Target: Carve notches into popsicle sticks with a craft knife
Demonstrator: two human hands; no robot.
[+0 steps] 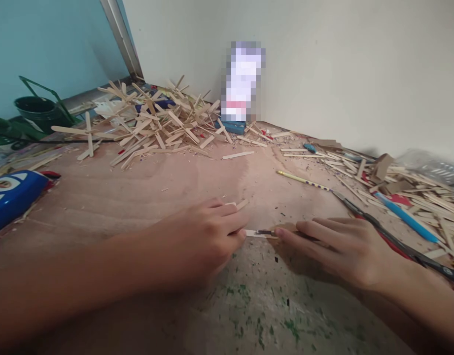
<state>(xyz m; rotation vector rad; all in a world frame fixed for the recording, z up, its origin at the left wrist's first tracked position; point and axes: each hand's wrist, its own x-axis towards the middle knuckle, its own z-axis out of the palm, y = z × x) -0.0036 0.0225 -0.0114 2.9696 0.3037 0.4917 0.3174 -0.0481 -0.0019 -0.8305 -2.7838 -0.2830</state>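
My left hand [221,229] is closed with its fingertips on a flat wooden craft stick [251,233] that lies on the table between my hands. The end of another craft stick [243,204] pokes out past its knuckles. My right hand [337,246] is wrapped round a slim knife-like tool [265,231], whose dark metal tip rests on the stick beside my left fingertips. Most of the tool is hidden under the fingers, so its exact kind is unclear. Beyond the right hand lie a yellow pencil [304,180] and scissors [389,231] with red and black handles.
A heap of crossed craft sticks [167,118] fills the back left. A blurred phone [243,81] leans on the wall on a blue block [232,126]. More loose sticks [422,202] and a blue pen-like tool [406,217] lie right. A blue-white object [17,197] stands left.
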